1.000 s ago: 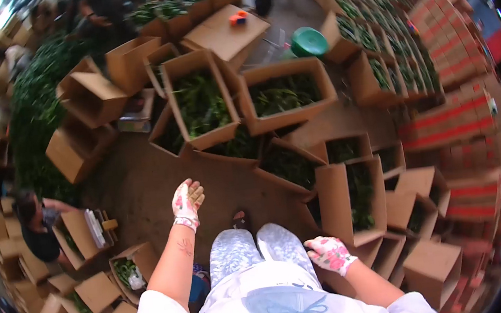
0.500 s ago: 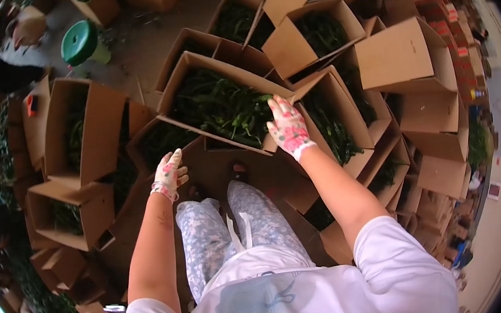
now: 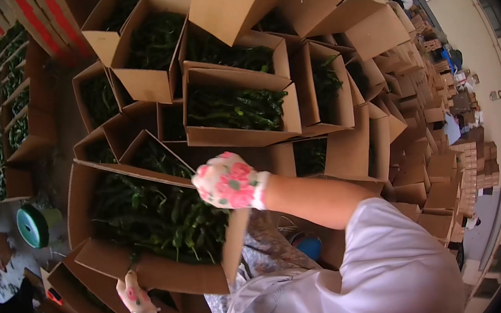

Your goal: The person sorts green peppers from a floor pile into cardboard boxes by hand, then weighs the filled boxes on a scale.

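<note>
A large open cardboard box (image 3: 184, 278) full of long green peppers (image 3: 164, 217) is tilted in front of my body. My right hand (image 3: 228, 182), in a white glove with pink flowers, is closed on the box's upper right corner. My left hand (image 3: 137, 300), in a matching glove, grips the box's near edge beside a folded-out flap (image 3: 103, 259); part of its fingers is hidden. Just beyond stands another open box (image 3: 241, 134) of green peppers.
Several open boxes of peppers crowd the far side, among them a box (image 3: 148, 84) with raised flaps. A green round-topped stool or bin (image 3: 32, 226) stands at left. Rows of filled boxes (image 3: 32, 136) lie farther left. Stacked cartons (image 3: 447, 182) line the right, near a pale wall (image 3: 477, 66).
My view has turned to the right. Both hands, apart and open before, now grip the pepper box. It has come nearer my body and looks raised.
</note>
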`<state>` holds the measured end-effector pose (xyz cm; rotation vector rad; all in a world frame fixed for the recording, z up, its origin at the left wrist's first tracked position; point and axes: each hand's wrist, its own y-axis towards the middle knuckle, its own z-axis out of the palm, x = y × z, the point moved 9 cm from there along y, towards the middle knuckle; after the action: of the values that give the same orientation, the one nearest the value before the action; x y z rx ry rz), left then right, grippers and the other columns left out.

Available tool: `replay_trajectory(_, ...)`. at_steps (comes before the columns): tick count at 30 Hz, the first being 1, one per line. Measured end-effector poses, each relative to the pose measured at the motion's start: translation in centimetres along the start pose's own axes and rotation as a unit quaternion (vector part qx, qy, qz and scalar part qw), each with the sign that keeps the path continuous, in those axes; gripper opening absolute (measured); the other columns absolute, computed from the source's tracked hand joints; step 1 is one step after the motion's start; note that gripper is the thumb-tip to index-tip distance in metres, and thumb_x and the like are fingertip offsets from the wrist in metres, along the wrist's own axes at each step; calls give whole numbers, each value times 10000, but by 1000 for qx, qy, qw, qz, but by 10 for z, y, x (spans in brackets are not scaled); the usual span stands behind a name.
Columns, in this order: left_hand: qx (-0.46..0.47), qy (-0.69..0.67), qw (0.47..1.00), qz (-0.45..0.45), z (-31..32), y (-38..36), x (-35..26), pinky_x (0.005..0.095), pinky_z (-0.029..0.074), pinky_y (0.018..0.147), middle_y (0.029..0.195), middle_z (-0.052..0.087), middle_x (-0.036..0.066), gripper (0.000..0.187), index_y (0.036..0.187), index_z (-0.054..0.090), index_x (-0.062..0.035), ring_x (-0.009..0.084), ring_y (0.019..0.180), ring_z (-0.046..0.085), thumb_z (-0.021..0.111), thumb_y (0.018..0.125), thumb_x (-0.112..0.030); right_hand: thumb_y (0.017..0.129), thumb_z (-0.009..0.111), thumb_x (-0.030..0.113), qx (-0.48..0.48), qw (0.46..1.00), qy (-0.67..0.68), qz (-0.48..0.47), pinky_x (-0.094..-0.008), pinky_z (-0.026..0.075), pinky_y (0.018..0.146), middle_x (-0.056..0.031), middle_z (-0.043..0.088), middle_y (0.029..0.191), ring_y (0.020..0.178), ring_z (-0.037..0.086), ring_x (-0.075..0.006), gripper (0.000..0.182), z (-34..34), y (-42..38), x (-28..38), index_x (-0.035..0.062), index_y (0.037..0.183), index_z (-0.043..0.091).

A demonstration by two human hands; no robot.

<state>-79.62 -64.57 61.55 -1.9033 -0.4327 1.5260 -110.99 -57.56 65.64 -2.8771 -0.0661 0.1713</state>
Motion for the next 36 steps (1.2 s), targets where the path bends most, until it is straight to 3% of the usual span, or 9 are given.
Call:
replay_trajectory(4,121,109,983,87,56,-83,-96,226,476,614,780,589,32,171,938,575,-11,117,661,574,476,848,-117,817,547,319,-119,794,-591,-73,-382,459,564,-60,485,638,633,559,-267,239,-103,-153,-16,124,681,517)
replay_trajectory(7,275,54,949,143,191,-149,-132,246,441,662,875,613,40,193,991,589,7,105,745,553,563,858,-131,847,564,246,-66,944,98,308,-376,476,695,-149,532,753,736,566,-316,213,-202,-252,-163,43,779,562)
replay_trajectory(16,293,60,878,374,539,-194,-148,446,444,690,868,580,253,397,905,522,31,383,789,561,502,869,-364,875,615,305,-193,850,47,488,-329,423,948,-180,616,1160,1080,580,-284,450,-122,-422,-497,-17,1187,574)
replay_trajectory(19,232,82,936,252,632,-159,-103,434,468,808,954,598,266,366,1034,528,15,426,909,577,470,844,-292,912,536,339,-105,833,27,542,-385,412,974,-184,563,1242,1133,545,-324,534,-50,-437,-573,64,1356,423)
replay_trajectory(21,457,20,875,156,674,-166,-84,358,528,724,1009,625,184,378,1190,498,-12,267,896,641,505,883,-233,925,480,429,-49,864,11,500,-431,364,1023,-218,337,1435,1253,430,-370,632,7,-421,-596,157,1452,262)
replay_trajectory(26,513,32,819,254,556,-140,-84,344,484,855,1114,613,145,401,1244,516,-55,243,1002,606,468,938,-309,960,477,376,-74,759,452,463,-357,257,1086,-123,329,1465,1331,336,-247,600,79,-407,-576,78,1444,286)
replay_trajectory(29,266,125,927,231,383,-45,-27,351,447,920,1129,616,168,362,1201,572,-74,271,1071,587,514,905,-274,968,481,314,-136,853,171,473,-318,299,1056,-137,484,1342,1251,434,-236,472,3,-413,-576,46,1352,431)
replay_trajectory(33,-4,346,931,113,148,52,97,358,423,960,1202,572,200,453,1249,523,-54,311,1132,548,571,869,-297,990,381,223,-406,856,114,300,-332,481,883,-164,563,1175,1053,564,-232,370,-136,-294,-303,-38,1223,503)
replay_trajectory(36,-35,523,852,-1,47,120,216,382,393,1004,1334,474,185,640,1320,445,-58,320,1236,453,651,804,-373,864,512,80,-200,955,218,-32,-371,517,815,-127,622,1069,942,616,-278,244,-52,-107,-55,13,1086,589)
